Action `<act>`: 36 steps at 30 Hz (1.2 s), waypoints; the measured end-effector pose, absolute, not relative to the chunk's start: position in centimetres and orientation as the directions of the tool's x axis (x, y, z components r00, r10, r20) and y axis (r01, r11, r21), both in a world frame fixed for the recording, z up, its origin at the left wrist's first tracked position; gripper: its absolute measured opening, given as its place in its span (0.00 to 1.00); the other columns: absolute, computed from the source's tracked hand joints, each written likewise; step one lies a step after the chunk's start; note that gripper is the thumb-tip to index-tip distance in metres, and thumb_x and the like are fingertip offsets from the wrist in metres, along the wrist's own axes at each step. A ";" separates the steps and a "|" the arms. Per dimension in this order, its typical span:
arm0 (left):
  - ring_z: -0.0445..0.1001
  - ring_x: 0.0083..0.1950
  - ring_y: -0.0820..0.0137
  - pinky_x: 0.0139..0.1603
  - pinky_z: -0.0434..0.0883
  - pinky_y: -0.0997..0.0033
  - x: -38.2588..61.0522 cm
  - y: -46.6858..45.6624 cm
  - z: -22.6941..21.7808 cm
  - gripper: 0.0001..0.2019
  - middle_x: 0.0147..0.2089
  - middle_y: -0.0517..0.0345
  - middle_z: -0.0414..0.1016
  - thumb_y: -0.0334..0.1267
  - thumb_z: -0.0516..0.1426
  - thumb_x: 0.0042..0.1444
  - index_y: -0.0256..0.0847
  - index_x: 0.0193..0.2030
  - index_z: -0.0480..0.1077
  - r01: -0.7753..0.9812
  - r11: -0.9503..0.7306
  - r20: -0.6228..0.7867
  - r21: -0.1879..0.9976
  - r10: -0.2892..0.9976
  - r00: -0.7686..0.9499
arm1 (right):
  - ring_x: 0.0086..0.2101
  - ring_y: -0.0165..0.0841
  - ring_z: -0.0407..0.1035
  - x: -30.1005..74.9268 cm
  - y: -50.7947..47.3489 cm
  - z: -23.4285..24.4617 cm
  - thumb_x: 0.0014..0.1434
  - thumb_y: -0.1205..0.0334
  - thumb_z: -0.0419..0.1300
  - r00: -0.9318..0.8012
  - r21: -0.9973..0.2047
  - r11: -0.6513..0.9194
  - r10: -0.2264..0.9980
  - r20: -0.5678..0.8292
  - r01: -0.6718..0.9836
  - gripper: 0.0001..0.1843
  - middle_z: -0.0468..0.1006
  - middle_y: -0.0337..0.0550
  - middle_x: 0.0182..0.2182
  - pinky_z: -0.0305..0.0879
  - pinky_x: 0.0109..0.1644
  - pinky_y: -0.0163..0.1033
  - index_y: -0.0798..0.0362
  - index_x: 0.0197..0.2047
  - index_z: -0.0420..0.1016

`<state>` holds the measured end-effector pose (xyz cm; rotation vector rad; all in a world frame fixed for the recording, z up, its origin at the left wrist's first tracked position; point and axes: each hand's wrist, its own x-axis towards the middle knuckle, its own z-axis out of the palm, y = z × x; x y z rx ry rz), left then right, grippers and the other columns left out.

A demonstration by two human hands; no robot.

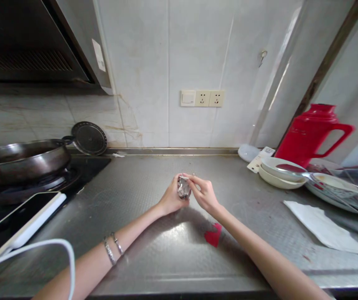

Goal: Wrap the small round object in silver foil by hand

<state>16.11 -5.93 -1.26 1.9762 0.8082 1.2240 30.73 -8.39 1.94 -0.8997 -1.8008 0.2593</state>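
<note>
foil [184, 191], or something just as silvery and crinkled, shows between the person's two hands, about the middle of the metal counter [141, 179]. the left hand [170, 200] curls round it from one side, holding it with its shiny face upward. the right hand [206, 193] comes in from the other, thumb and forefinger drawn together at its upper edge; they look to be pinching there, though from where i stand i cannot tell just what they grip. shadow falls on the metal beneath. two bracelets [109, 251] circle the left wrist.

a red scrap [213, 236] lies flat just beside the right forearm. further to the right are a folded white paper [323, 227], two stacked bowls [279, 181] and a patterned plate [324, 189], with a red flask [306, 135] standing behind them. a white card [260, 160] leans near the bowls.

over on the left, a wide pan [25, 160] sits on the black hob [99, 164], and a dark round disc [89, 138] props against the wall behind. a phone [16, 223] lies in front of the pan, and a white cable [68, 246] loops past the left forearm.
</note>
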 end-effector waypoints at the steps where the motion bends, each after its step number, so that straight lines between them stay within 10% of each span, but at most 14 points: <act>1: 0.70 0.53 0.61 0.54 0.67 0.61 16.1 -6.0 -1.3 0.40 0.55 0.48 0.68 0.24 0.61 0.36 0.41 0.59 0.52 0.152 -0.589 0.511 0.794 0.781 0.360 | 0.44 0.38 0.75 30.7 -8.4 1.9 0.64 0.62 0.50 -0.176 -0.519 0.718 0.649 0.740 0.464 0.15 0.79 0.46 0.45 0.71 0.48 0.41 0.50 0.46 0.76; 13: 0.73 0.43 0.65 0.48 0.69 0.61 15.6 -4.1 -2.2 0.40 0.45 0.52 0.72 0.36 0.65 0.38 0.42 0.57 0.50 0.208 -0.502 0.469 0.839 0.863 0.191 | 0.57 0.39 0.62 30.3 -8.4 1.5 0.61 0.73 0.49 -0.525 -0.015 0.876 0.302 0.796 0.482 0.19 0.75 0.55 0.50 0.67 0.58 0.46 0.57 0.54 0.68; 26: 0.68 0.53 0.60 0.54 0.65 0.59 16.2 -5.8 -1.4 0.43 0.54 0.48 0.65 0.25 0.61 0.34 0.40 0.60 0.51 0.267 -0.598 0.523 0.756 0.796 0.305 | 0.40 0.37 0.77 31.8 -7.1 2.3 0.62 0.65 0.53 -0.075 -0.434 0.719 0.557 0.827 0.543 0.12 0.81 0.45 0.40 0.74 0.43 0.39 0.50 0.43 0.78; 36: 0.70 0.50 0.63 0.50 0.68 0.62 16.7 -6.2 -0.9 0.37 0.51 0.52 0.68 0.21 0.59 0.34 0.41 0.55 0.55 0.126 -0.590 0.531 0.798 0.786 0.318 | 0.50 0.35 0.71 30.9 -7.8 1.6 0.62 0.70 0.49 -0.294 -0.318 0.808 0.501 0.814 0.496 0.18 0.77 0.46 0.49 0.69 0.54 0.42 0.50 0.53 0.72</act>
